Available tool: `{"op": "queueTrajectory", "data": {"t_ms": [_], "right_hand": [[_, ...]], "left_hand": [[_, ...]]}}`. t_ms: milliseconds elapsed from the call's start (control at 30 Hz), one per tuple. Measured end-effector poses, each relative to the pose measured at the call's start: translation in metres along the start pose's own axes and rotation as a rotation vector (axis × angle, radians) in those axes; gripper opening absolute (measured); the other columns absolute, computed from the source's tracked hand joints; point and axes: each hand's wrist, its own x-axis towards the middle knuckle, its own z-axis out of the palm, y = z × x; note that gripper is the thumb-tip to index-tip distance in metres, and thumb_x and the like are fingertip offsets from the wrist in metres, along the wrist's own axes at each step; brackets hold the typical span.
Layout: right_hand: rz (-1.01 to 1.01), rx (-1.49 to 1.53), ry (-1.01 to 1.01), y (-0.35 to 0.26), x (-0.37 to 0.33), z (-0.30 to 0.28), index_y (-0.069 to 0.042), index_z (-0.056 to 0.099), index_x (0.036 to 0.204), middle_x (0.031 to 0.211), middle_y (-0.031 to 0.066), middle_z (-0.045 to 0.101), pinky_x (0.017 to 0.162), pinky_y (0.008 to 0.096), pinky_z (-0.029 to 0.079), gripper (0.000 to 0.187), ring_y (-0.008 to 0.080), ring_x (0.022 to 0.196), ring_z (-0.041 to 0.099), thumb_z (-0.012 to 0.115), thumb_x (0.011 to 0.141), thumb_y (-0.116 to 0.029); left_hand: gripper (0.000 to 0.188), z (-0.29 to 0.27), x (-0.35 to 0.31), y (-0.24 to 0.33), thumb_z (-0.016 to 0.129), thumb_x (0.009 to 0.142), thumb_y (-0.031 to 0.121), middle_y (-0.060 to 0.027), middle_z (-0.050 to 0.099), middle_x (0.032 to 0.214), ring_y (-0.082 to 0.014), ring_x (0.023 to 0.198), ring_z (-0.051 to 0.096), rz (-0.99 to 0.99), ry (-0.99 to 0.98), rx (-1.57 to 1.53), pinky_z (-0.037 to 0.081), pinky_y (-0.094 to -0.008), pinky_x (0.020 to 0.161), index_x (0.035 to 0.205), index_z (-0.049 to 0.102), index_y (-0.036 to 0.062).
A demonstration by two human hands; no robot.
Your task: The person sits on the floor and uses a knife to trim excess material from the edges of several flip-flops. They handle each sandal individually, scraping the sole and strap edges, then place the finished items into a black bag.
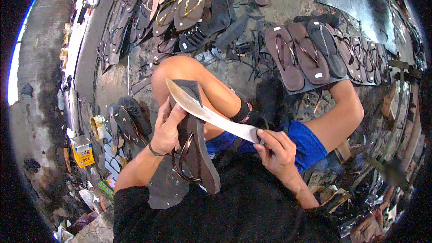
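Note:
In my right hand (280, 153) is a long curved knife (213, 118), gripped at its dark handle. Its pale blade slants up to the left across my lap, with the tip close to my left thumb. My left hand (164, 130) is closed on a dark brown flip-flop (205, 166) with shiny bronze straps, which stands on its side by my bent knee. A dark flat piece of sole sheet (190, 86) shows behind the blade at the flip-flop's upper end. Whether it is joined to the flip-flop I cannot tell.
Several brown flip-flops (309, 51) stand in a row at the right. More sandals (192, 6) lie at the far left, with dark offcuts (231, 31) beside them. A dark sheet (355, 6) lies at the far right. A yellow box (83, 153) is at my left.

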Motion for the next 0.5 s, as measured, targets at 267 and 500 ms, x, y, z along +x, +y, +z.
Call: {"op": "queueTrajectory", "data": {"t_ms": [267,500], "right_hand": [[0.134,0.079,-0.218,-0.038,0.078,-0.057,-0.005,0.071,0.110,0.084,0.0128,0.070,0.061,0.0331,0.053,0.028,0.0237,0.064,0.065,0.078,0.084,-0.015],[0.032,0.090,-0.527,-0.040,0.138,-0.085,-0.007,0.072,0.110,0.075,0.0135,0.069,0.054,0.0343,0.049,0.027,0.0276,0.058,0.063,0.073,0.090,-0.025]], "left_hand": [[0.042,0.018,0.005,0.010,0.062,0.099,0.027,-0.0082,0.064,0.097,-0.0182,0.076,0.069,-0.076,-0.225,0.005,0.060,-0.0321,0.065,0.126,0.048,-0.0023],[0.042,0.032,0.005,0.018,0.065,0.096,0.028,-0.0092,0.067,0.104,-0.0164,0.089,0.065,-0.023,-0.366,0.243,0.053,-0.0318,0.080,0.125,0.055,-0.0018]]}}
